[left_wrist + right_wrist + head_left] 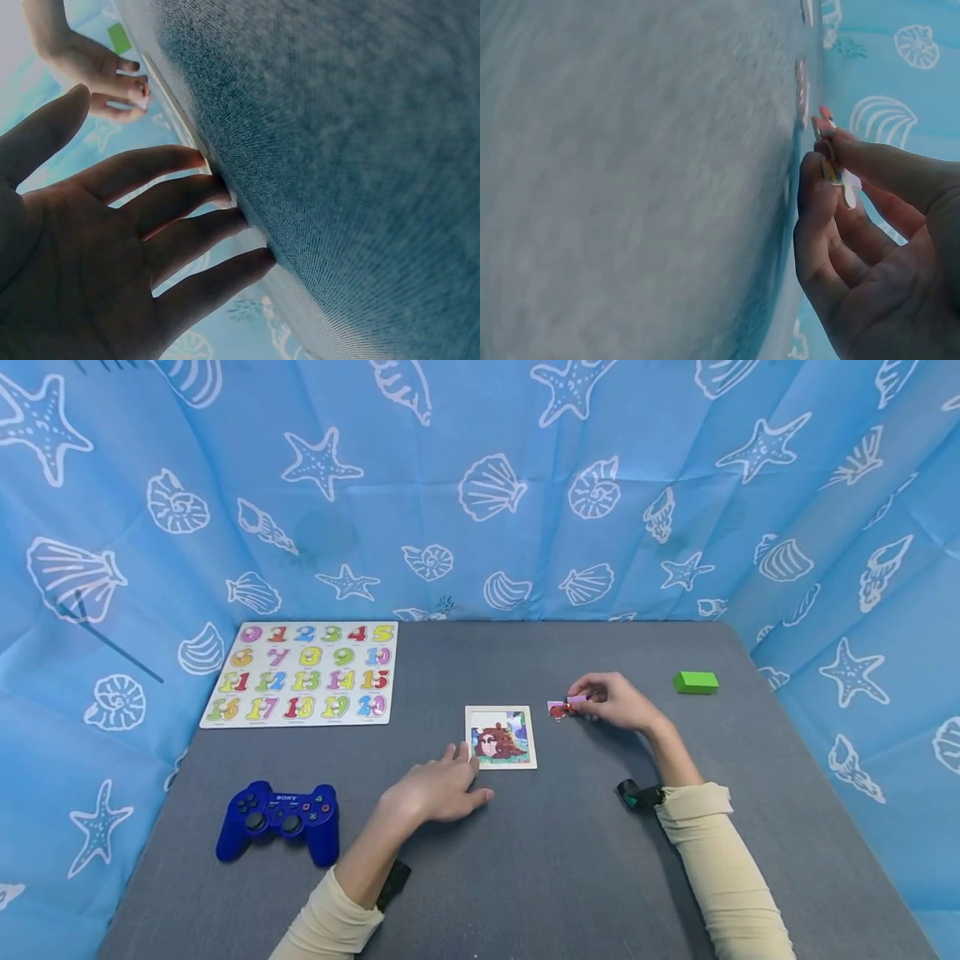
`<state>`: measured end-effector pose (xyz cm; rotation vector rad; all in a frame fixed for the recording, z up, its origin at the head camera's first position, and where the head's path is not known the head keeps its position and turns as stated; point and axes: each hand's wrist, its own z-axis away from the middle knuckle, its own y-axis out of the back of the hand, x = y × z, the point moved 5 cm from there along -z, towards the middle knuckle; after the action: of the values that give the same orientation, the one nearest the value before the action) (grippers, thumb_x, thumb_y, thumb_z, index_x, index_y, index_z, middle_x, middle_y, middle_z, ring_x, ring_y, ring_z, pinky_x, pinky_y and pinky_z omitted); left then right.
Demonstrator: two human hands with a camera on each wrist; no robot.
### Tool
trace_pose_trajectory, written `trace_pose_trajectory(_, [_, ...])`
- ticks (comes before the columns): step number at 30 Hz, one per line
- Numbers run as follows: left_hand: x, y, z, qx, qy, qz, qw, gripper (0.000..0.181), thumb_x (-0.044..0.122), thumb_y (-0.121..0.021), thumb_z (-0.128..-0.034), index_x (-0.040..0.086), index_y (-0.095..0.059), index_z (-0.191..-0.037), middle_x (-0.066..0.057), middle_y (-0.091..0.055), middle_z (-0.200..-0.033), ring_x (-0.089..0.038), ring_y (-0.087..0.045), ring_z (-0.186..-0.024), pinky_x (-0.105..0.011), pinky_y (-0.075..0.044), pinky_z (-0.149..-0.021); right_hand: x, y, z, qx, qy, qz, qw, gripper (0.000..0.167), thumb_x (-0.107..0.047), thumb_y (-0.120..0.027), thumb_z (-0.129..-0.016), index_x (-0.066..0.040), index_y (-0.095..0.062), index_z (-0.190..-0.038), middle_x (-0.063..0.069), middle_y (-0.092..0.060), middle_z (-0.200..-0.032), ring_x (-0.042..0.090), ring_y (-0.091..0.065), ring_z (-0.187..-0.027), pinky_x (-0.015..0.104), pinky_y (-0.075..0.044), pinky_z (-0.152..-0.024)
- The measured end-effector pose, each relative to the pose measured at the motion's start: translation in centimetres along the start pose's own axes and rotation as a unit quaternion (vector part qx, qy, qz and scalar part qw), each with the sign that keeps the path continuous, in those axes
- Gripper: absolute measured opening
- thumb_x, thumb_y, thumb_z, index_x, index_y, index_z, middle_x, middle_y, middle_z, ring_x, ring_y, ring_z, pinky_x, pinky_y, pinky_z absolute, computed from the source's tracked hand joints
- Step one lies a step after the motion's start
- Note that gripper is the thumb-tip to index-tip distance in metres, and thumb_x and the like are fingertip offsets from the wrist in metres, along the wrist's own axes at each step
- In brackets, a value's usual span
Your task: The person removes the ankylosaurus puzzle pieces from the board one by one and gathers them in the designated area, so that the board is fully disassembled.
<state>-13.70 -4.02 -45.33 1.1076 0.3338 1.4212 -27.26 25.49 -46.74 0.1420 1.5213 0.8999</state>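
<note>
1. Puzzle piece (557,710), purple and reddish-brown, is at the fingertips of the right hand (615,697), just right of the puzzle frame (483,718) and apart from it. Whether it is 1 piece or several together cannot be told.
2. Right hand: the thumb and fingers are bent inward and pinch the piece; the right wrist view shows its thin edges poking out between the fingertips, close to the table (570,860).
3. Left hand (435,789): the fingers are extended and slightly apart, the thumb held away from the other 4. At least 1 fingertip touches the left edge of the frame, near its lower corner; nothing is gripped.
4. The frame lies flat, with a pale border. A picture with brown hair fills much of it, while the upper-left part shows bare white.
5. Left of the frame and farther back lies a number board (294,657) with colourful numerals from 0 to 20 in 4 rows.
6. Nearer the person, on the left, rests a blue game controller (273,814) marked SONY.
7. Beyond the right hand, to the right, sits 1 green block (696,683).
8. Behind the table hangs a blue curtain (420,460) printed with white shells and starfish.
</note>
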Motion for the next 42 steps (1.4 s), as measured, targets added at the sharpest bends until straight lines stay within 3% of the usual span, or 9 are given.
trace_pose_trajectory(6, [0.0, -0.1, -0.1, 0.001, -0.001, 0.0, 1.0, 0.072, 0.051, -0.056, -0.1113, 0.008, -0.041, -0.168, -0.017, -0.026, -0.181, -0.034, -0.023, -0.17, -0.067, -0.032, -0.131, 0.6, 0.1, 0.1, -0.013, -0.002, 0.011, 0.9999, 0.015, 0.0, -0.071, -0.102, 0.008, -0.074, -0.115, 0.022, -0.075, -0.094, 0.01, -0.063, -0.07, 0.022, -0.052, -0.062])
trace_pose_trajectory(23, [0.2, -0.1, -0.1, 0.002, -0.006, -0.006, 1.0, 0.072, 0.051, -0.055, -0.1118, 0.008, -0.041, -0.168, -0.017, -0.026, -0.181, -0.035, -0.023, -0.17, -0.065, -0.032, -0.132, 0.2, 0.4, 0.1, 0.011, -0.029, 0.106, 0.9938, 0.012, -0.009, -0.076, -0.101, 0.002, -0.077, -0.107, 0.016, -0.077, -0.091, 0.009, -0.063, -0.071, 0.022, -0.051, -0.061])
trace_pose_trajectory(31, [0.2, -0.1, -0.1, 0.005, -0.003, -0.007, 1.0, 0.072, 0.05, -0.056, -0.1114, 0.008, -0.042, -0.167, -0.018, -0.027, -0.18, -0.034, -0.024, -0.17, -0.064, -0.033, -0.132, 0.0, 0.3, 0.1, 0.008, -0.022, 0.06, 0.9979, 0.013, -0.009, -0.077, -0.1, 0.001, -0.078, -0.109, 0.017, -0.077, -0.093, 0.008, -0.065, -0.072, 0.022, -0.055, -0.063])
trace_pose_trajectory(42, [0.0, -0.1, -0.2, 0.003, 0.001, -0.007, 1.0, 0.072, 0.051, -0.055, -0.1115, 0.008, -0.041, -0.168, -0.018, -0.026, -0.181, -0.034, -0.023, -0.17, -0.063, -0.033, -0.132, -1.7, -1.7, -0.7, -0.029, 0.006, -0.011, 0.9995, 0.017, -0.008, -0.076, -0.101, 0.003, -0.077, -0.114, 0.023, -0.077, -0.099, 0.021, -0.07, -0.077, 0.029, -0.06, -0.067])
